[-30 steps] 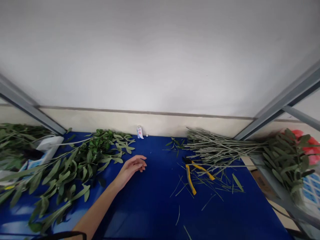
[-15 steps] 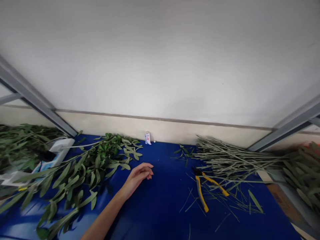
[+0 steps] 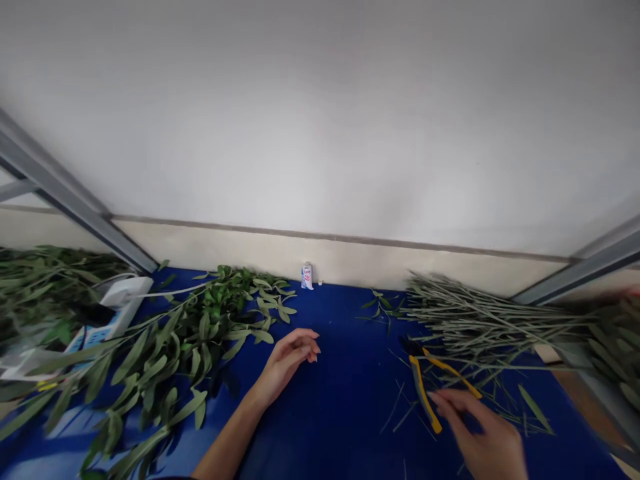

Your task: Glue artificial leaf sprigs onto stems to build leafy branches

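Note:
Over the blue tabletop [image 3: 345, 413], my left hand [image 3: 287, 363] hovers with its fingers loosely curled and nothing visible in it. The leafy green stems [image 3: 200, 340] lie just to its left. My right hand [image 3: 483, 430] is over the yellow-handled pliers [image 3: 424, 393], thumb and forefinger parted. Its fingertips are beside the left handle; whether they touch it I cannot tell. The pliers lie with their handles spread, and their dark jaws point away toward a pile of bare, stripped stems [image 3: 465, 320].
A small white tube [image 3: 307, 276] stands against the back wall, its cap beside it. On the left is a white power strip [image 3: 115, 310] with a cable. Leaf scraps surround the pliers. More foliage [image 3: 617, 347] lies at the right edge, beyond a brown cardboard piece [image 3: 583, 400].
My right hand has come into view from below and reached the pliers' handles. The whole scene has shifted slightly right in view; my left hand keeps its pose.

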The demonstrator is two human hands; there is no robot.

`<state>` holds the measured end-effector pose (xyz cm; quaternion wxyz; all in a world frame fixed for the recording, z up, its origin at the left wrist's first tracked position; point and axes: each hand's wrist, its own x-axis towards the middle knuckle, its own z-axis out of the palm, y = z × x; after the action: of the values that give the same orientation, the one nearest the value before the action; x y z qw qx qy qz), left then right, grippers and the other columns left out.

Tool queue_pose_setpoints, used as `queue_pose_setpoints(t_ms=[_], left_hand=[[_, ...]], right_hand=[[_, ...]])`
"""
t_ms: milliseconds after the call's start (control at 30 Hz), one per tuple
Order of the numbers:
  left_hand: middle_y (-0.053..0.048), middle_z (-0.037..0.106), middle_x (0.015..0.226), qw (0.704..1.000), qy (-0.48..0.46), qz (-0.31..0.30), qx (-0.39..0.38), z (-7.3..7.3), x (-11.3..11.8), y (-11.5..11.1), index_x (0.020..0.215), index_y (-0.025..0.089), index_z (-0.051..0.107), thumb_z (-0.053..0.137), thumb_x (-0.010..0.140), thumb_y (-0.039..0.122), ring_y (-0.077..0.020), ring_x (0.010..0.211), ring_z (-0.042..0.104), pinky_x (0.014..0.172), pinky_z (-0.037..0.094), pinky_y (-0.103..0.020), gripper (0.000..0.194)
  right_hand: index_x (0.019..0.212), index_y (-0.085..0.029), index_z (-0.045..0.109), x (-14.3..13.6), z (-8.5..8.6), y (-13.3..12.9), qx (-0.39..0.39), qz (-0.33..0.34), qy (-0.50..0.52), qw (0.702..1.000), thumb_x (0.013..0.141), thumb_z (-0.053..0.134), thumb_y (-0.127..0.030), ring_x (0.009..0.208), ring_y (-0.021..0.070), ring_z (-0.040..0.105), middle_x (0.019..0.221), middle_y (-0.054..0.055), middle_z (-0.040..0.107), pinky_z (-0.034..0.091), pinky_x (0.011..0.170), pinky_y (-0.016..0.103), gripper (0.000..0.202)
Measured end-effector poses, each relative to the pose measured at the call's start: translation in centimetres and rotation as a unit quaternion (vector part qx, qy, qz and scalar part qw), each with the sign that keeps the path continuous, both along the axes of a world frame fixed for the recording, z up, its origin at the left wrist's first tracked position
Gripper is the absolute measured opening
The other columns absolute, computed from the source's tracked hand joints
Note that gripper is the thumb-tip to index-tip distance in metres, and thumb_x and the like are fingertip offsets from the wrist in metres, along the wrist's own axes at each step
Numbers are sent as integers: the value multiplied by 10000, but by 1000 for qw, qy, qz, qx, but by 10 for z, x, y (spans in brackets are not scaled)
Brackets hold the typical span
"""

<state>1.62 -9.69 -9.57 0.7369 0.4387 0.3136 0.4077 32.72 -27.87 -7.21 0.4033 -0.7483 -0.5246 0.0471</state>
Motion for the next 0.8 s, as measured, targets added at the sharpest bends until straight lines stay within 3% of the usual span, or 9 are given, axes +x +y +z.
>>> queue_pose_setpoints(t_ms=[100,233,300,367,433,500,600,700,800], left_hand=[[-73,726,878,1000,-3,1,-1,0,0,-2,1072,171,767,801,864,324,-155,754,636,729,461,-274,261],[-71,725,871,1000,-7,-5,0,2,-1,-3,1072,172,766,796,869,351,-156,748,637,726,462,-276,273],[-71,725,872,1000,-8,-8,0,2,-1,-4,1080,172,766,793,872,346,-157,750,641,726,463,-276,272],[-68,724,872,1000,-9,-11,-2,2,-1,-4,1081,175,766,791,874,340,-154,749,642,723,462,-274,266],[-66,723,872,1000,-11,-13,-4,2,-2,-4,1077,177,768,792,868,346,-155,746,642,718,461,-272,270],[-65,722,869,1000,-12,-15,-6,1,-2,-3,1073,178,769,797,859,349,-157,745,643,714,461,-273,275],[-68,724,874,1000,-12,-19,-9,1,-3,-2,1075,179,770,792,864,344,-163,753,646,722,464,-278,269],[-75,727,881,1000,-12,-24,-10,3,-4,-2,1082,177,770,785,874,348,-169,757,646,728,465,-285,271],[-72,727,874,1000,-13,-25,-9,6,-4,-2,1082,181,771,786,870,345,-168,753,643,724,461,-284,268]], right_hand=[[827,-238,682,-18,-3,45,-6,60,46,997,994,556,-592,476,154,538,563,-22,563,439,507,266,411],[649,-239,524,-28,2,86,-8,97,81,992,1038,493,-535,417,127,395,486,-52,402,338,459,267,489],[638,-236,529,-30,3,101,0,104,104,989,1020,529,-542,455,135,473,520,-32,493,402,508,262,490],[772,-230,664,-33,0,112,27,99,129,986,952,633,-575,601,180,635,680,18,672,508,628,273,390],[913,-227,733,-36,-3,120,37,86,153,984,895,700,-595,709,219,709,796,50,745,554,702,295,370],[900,-223,734,-36,-5,125,13,73,170,983,898,691,-603,615,206,688,717,33,722,540,623,289,382],[771,-220,670,-28,-2,130,-20,38,154,987,930,644,-609,426,138,514,528,-32,567,417,477,264,421],[588,-222,512,-19,6,138,-6,15,157,987,953,600,-622,424,110,401,465,-47,433,352,460,256,549],[618,-222,567,-19,14,147,6,47,213,976,921,620,-662,469,135,500,509,-13,546,427,492,260,537]])
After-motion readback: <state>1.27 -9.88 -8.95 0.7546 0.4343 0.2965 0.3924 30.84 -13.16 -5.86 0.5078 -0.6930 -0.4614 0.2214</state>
